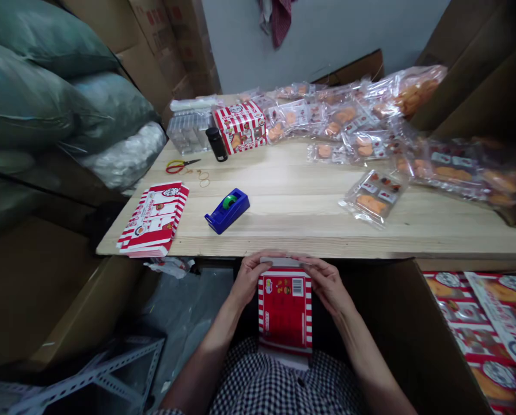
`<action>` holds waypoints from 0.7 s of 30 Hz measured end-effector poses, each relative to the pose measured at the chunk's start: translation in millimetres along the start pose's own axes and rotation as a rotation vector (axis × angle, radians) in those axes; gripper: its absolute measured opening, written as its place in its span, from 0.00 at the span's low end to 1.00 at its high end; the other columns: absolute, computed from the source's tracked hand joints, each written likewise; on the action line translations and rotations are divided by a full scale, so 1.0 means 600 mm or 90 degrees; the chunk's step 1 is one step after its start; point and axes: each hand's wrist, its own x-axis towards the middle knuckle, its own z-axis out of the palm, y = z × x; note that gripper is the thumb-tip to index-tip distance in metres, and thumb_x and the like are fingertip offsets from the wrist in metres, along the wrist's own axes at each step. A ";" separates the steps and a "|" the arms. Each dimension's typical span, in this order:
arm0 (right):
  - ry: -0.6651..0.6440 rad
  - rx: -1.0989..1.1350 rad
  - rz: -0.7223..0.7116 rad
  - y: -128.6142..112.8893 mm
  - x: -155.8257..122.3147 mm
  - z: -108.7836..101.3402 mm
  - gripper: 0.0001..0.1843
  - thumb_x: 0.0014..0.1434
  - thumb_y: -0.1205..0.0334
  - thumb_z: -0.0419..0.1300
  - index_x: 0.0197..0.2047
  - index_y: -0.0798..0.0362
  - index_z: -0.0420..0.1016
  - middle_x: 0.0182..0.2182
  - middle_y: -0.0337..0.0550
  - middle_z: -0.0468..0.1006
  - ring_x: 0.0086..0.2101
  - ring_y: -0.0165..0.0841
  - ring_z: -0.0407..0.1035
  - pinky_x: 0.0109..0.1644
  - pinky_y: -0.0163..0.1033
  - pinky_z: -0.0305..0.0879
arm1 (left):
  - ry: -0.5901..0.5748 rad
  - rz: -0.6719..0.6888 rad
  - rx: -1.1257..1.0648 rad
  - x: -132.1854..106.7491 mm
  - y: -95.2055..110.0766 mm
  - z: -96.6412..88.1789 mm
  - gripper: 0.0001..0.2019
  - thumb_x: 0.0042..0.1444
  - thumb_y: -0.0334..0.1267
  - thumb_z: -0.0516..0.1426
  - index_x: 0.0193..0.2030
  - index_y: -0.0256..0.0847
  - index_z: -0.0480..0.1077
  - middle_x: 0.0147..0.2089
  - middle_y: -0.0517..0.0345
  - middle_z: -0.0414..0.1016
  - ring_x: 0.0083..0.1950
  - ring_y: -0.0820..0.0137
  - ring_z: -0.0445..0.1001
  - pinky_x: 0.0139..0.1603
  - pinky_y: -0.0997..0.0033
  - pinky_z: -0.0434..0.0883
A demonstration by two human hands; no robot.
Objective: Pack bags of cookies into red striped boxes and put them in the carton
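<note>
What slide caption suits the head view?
Left hand and right hand hold a striped red carton beside a wooden table bearing a blue tape dispenser.

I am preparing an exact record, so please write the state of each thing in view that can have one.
Held carton: upper end between left hand and right hand
Scissors: lying, blades apparently closed
Tape dispenser: upright, green-centred roll fitted
Black bottle: upright; cap unclear
Carton stack: flat, unassembled
Printed box: assembled, standing
Front clear pack: filled, lying flat
Large cardboard box: open, printed packages inside
</note>
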 end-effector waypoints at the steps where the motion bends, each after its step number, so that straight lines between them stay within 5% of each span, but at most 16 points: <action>1: 0.002 -0.008 -0.015 0.004 -0.001 -0.002 0.11 0.53 0.55 0.71 0.40 0.49 0.84 0.49 0.46 0.83 0.53 0.44 0.74 0.61 0.51 0.66 | -0.019 0.016 0.026 -0.003 0.002 -0.003 0.14 0.57 0.38 0.60 0.48 0.37 0.79 0.56 0.44 0.77 0.58 0.55 0.75 0.58 0.59 0.70; 6: -0.026 -0.091 -0.053 0.016 -0.007 -0.021 0.11 0.55 0.52 0.70 0.39 0.48 0.84 0.50 0.48 0.82 0.54 0.45 0.73 0.61 0.53 0.65 | -0.072 0.078 0.211 -0.022 0.002 -0.022 0.12 0.58 0.39 0.61 0.47 0.41 0.80 0.60 0.46 0.74 0.65 0.56 0.69 0.66 0.56 0.64; 15: -0.111 -0.243 -0.040 -0.033 -0.024 -0.021 0.10 0.58 0.53 0.68 0.33 0.50 0.82 0.48 0.48 0.83 0.48 0.43 0.77 0.53 0.50 0.71 | -0.143 0.056 0.284 -0.035 0.045 -0.006 0.11 0.60 0.42 0.60 0.43 0.40 0.81 0.57 0.44 0.77 0.58 0.55 0.75 0.58 0.56 0.70; 21: -0.184 -0.308 0.022 -0.060 -0.021 -0.009 0.19 0.58 0.52 0.67 0.52 0.46 0.80 0.49 0.46 0.83 0.47 0.43 0.77 0.53 0.50 0.71 | -0.165 0.018 0.377 -0.026 0.069 -0.001 0.15 0.60 0.42 0.60 0.53 0.43 0.77 0.51 0.48 0.81 0.50 0.59 0.78 0.49 0.61 0.74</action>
